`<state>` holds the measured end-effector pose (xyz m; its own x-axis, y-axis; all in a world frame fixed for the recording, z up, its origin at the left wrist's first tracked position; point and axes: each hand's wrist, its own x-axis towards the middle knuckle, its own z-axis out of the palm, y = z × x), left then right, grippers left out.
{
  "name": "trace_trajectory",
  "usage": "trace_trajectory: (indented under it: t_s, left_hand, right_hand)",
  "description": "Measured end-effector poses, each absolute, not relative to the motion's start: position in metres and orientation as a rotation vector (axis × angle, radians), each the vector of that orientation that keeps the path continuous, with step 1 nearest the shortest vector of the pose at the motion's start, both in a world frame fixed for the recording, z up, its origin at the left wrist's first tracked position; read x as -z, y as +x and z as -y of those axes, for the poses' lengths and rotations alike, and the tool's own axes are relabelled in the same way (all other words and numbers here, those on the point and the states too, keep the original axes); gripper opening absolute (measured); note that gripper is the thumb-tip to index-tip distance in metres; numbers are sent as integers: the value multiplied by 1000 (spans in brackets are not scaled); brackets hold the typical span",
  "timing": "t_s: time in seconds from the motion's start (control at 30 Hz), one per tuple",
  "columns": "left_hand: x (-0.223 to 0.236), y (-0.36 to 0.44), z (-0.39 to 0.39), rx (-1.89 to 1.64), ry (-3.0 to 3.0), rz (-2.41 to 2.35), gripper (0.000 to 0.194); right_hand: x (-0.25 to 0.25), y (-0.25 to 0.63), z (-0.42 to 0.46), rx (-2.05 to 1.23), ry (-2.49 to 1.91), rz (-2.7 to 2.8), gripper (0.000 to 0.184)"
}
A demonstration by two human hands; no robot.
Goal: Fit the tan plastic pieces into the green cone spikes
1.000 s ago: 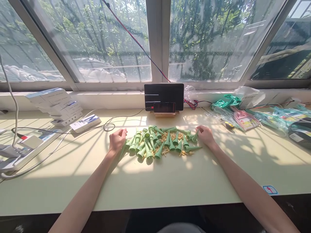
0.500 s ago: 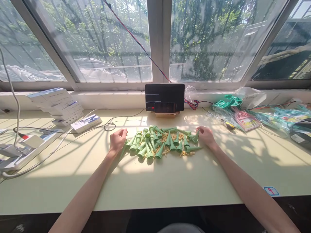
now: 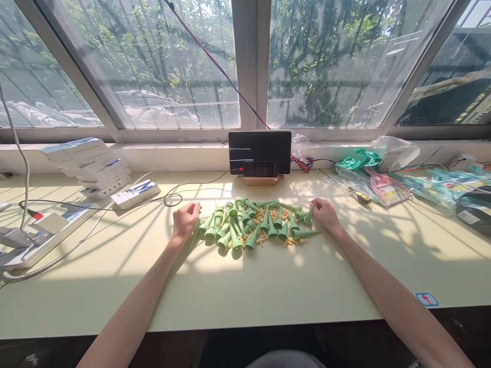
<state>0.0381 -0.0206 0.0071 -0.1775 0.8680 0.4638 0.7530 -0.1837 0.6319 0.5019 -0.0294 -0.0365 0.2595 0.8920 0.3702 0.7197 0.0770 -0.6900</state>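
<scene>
A pile of green cone-shaped plastic nozzles (image 3: 235,237) lies on the table between my hands, some standing on their wide ends and others on their sides. Small tan peg-like pieces (image 3: 290,241) are scattered among and in front of them. My left hand (image 3: 185,221) rests at the pile's left edge with fingers curled closed; nothing shows in it. At the other end, my right hand (image 3: 324,213) is also closed, right beside an upright green nozzle (image 3: 309,215). Whether its fingertips touch that nozzle I cannot tell.
Behind the pile, a phone (image 3: 261,168) leans on a stand before a black tablet (image 3: 259,145). White boxes (image 3: 95,166) and a power strip (image 3: 49,237) with cables occupy the left. Plastic bags (image 3: 387,189) and a yellow-black tool (image 3: 360,196) lie on the right.
</scene>
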Motion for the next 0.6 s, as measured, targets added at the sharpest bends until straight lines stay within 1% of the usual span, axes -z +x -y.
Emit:
trace_trajectory:
  t_s: [0.6]
  left_hand:
    - [-5, 38, 20, -1285, 1919, -1915, 33]
  right_hand:
    - [37, 503, 29, -241, -1660, 1459, 30]
